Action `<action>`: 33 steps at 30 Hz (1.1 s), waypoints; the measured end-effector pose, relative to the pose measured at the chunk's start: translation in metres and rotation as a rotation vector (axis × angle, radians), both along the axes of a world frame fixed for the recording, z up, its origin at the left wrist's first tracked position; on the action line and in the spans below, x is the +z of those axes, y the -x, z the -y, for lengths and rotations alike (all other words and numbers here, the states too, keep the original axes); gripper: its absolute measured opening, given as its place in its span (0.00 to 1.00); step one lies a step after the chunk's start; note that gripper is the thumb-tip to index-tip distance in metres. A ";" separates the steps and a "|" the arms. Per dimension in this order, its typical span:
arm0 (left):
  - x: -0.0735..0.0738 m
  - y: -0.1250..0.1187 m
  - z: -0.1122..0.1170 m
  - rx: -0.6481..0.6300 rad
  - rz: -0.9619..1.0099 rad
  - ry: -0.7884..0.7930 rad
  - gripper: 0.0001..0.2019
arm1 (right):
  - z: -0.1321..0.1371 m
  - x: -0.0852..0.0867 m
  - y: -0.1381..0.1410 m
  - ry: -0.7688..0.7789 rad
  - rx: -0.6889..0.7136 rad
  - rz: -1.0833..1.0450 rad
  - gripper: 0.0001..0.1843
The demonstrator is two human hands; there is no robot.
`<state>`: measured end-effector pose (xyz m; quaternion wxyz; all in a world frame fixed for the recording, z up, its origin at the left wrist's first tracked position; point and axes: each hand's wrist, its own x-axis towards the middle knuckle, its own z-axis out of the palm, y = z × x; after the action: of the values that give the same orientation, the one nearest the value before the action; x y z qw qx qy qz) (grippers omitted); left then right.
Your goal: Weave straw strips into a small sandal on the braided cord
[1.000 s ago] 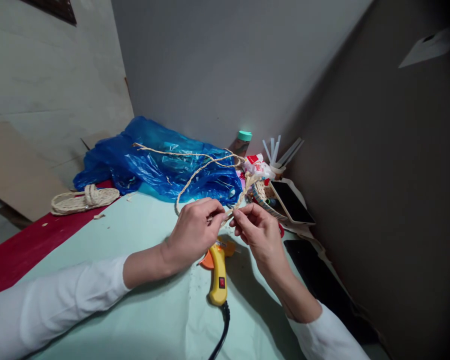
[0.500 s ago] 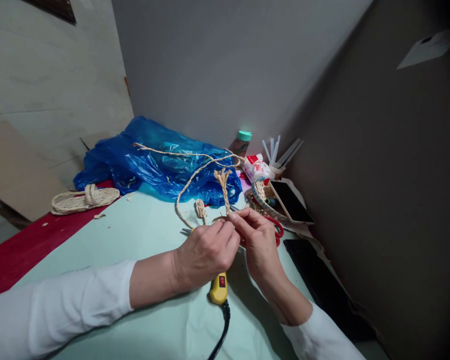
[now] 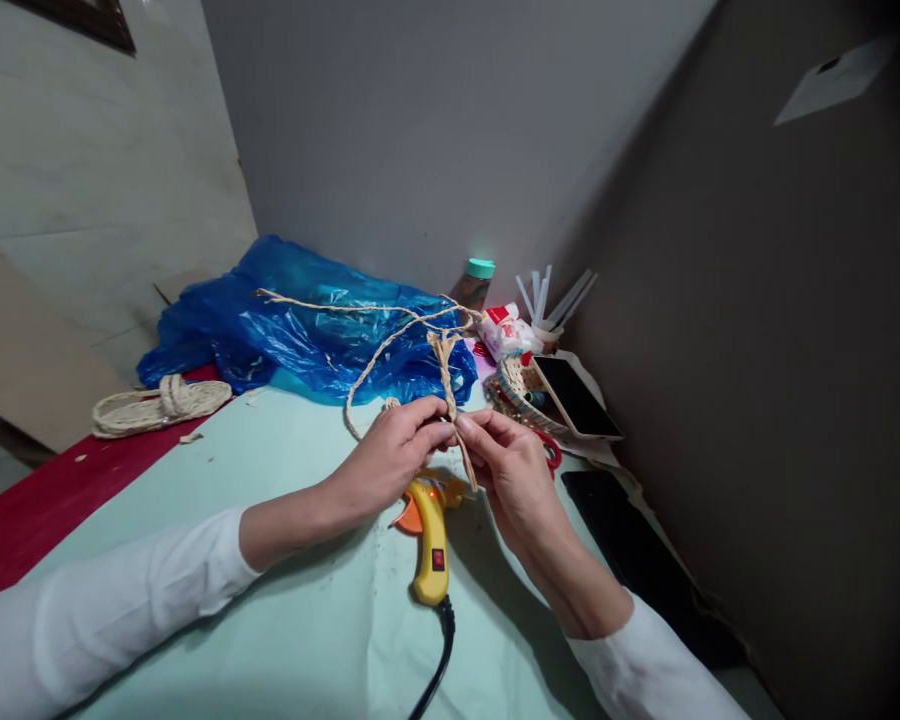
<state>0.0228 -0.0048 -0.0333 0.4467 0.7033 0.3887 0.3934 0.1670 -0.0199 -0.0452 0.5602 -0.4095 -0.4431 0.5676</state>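
Note:
Between my two hands a short braided straw cord [image 3: 448,385] stands nearly upright, its frayed end at the top and a loose strand hanging below. My left hand [image 3: 397,450] pinches it from the left with closed fingers. From the right, my right hand [image 3: 506,465] pinches the same cord at nearly the same spot. A yellow glue gun [image 3: 431,560] with an orange trigger lies on the table under my hands, its front part partly hidden. Beyond my left hand, a long thin straw cord [image 3: 367,375] curves up over a blue plastic bag [image 3: 307,330].
A woven straw sandal-like piece [image 3: 163,402] lies at left on red cloth. To the right are a small basket [image 3: 517,385], a phone [image 3: 576,395], red-handled scissors [image 3: 551,452] and a black flat object [image 3: 622,530]. Behind stand a green-lidded jar [image 3: 476,283] and glue sticks [image 3: 541,295].
My left hand has moved up and its fingers have extended along the cord. More of the glue gun shows now, and a strand hangs below my fingers. The whole view has shifted slightly.

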 end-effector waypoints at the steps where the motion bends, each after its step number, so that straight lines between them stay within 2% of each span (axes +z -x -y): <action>1: -0.001 0.001 -0.001 0.013 -0.003 -0.006 0.07 | 0.000 0.000 -0.001 -0.013 0.009 0.033 0.11; 5: -0.001 0.005 -0.003 0.059 -0.076 -0.096 0.09 | 0.000 0.000 -0.004 -0.157 0.018 0.304 0.08; 9: -0.001 0.006 -0.001 0.134 -0.293 -0.245 0.11 | 0.006 0.001 -0.002 -0.391 -0.046 0.709 0.09; 12: -0.004 0.006 -0.001 0.195 -0.400 -0.337 0.12 | 0.009 -0.002 -0.001 -0.569 -0.120 1.023 0.10; 16: -0.008 0.005 -0.003 0.243 -0.417 -0.385 0.11 | 0.009 -0.008 0.000 -0.745 -0.298 1.347 0.10; 19: -0.008 0.003 -0.002 0.270 -0.382 -0.359 0.10 | 0.011 -0.010 0.003 -0.817 -0.380 1.404 0.12; 26: -0.010 0.000 -0.001 0.323 -0.207 -0.164 0.09 | 0.017 -0.018 0.015 -0.921 -0.413 1.334 0.12; 30: -0.010 0.003 -0.003 0.305 -0.119 -0.096 0.11 | 0.021 -0.017 0.018 -1.007 -0.420 1.500 0.09; 33: -0.007 0.004 -0.006 0.249 0.048 0.033 0.10 | 0.024 -0.015 0.021 -1.065 -0.441 1.621 0.13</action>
<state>0.0186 0.0009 -0.0407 0.4149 0.6324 0.4687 0.4564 0.1464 -0.0439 -0.0600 0.2917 -0.4419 -0.8030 -0.2736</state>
